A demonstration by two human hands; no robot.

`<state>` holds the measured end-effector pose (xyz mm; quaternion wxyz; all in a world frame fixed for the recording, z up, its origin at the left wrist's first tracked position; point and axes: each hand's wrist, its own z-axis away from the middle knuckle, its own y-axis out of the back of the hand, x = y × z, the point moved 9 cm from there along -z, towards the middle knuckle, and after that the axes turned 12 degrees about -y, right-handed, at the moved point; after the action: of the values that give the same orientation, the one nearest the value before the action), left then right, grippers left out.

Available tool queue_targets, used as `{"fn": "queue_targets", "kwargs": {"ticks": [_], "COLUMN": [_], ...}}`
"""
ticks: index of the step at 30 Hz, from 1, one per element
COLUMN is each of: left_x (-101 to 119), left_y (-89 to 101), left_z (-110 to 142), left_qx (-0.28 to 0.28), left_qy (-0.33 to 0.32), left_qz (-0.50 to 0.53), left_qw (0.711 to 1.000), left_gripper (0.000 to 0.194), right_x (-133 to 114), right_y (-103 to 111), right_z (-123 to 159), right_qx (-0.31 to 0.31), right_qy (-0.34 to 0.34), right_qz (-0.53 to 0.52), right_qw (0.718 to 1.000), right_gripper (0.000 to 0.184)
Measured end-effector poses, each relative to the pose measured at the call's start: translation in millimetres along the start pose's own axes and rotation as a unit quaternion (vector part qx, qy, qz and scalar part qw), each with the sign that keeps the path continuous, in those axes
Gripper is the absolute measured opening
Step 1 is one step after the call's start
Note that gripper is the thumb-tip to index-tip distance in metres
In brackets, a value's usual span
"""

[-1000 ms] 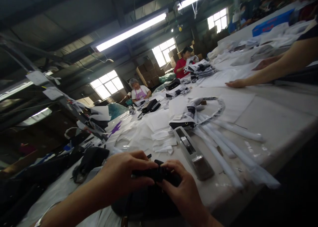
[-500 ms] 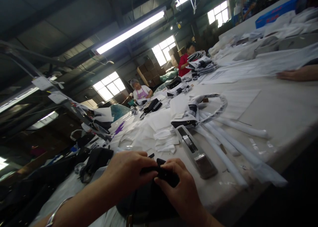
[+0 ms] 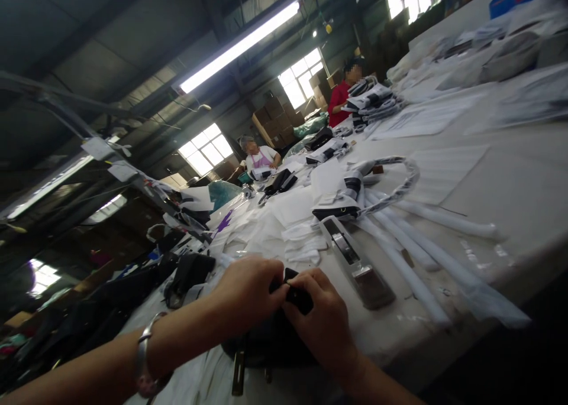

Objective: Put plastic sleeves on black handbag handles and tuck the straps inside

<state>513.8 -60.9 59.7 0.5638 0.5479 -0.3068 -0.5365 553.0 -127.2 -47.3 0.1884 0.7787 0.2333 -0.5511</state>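
Note:
A black bag [image 3: 270,346] with gold-coloured metal fittings lies low in the head view, beneath both hands and partly covered by them. My left hand [image 3: 251,290], with a silver bracelet on its wrist, is closed in a pinch on a black strap [image 3: 299,297] above the bag. My right hand [image 3: 319,319] grips the same strap close by, thumb and fingers bent around it. The fingertips of the two hands nearly meet. The strap's exact join to the bag is hidden in shadow.
Right of my hands stands a tape dispenser [image 3: 357,263]. Behind it lies a partly wrapped bag [image 3: 341,201] with a looped handle. White wrapped tubes [image 3: 399,245] spread towards the table edge. Black bags [image 3: 189,275] pile at left. Two people sit along the far side.
My hands have drawn closer together on the strap, and the left fingers have curled in more. The view has shifted. A co-worker's hand at the right edge is gone from view.

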Motion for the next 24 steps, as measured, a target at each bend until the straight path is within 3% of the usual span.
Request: {"fn": "queue_targets", "kwargs": {"ticks": [8,15,24], "left_x": [-10.6,-0.4,-4.7], "left_y": [-9.5,-10.9,-20.9], "left_z": [4.0,-0.2,-2.3], "left_qx": [-0.019,-0.003,-0.008], "left_qy": [0.011,0.003,-0.011], "left_qz": [0.093,0.097,0.125], "left_qw": [0.995,0.995,0.992], "left_gripper": [0.026,0.024,0.023], "right_x": [-2.9,-8.4,-10.8], "right_y": [1.0,4.5,6.1], "right_z": [1.2,0.4,2.5], "right_qx": [-0.035,-0.02,-0.022], "right_qy": [0.016,0.045,0.058], "right_qz": [0.007,0.002,-0.022], "right_qw": [0.999,0.999,0.998], "right_gripper": [0.02,0.016,0.016]}}
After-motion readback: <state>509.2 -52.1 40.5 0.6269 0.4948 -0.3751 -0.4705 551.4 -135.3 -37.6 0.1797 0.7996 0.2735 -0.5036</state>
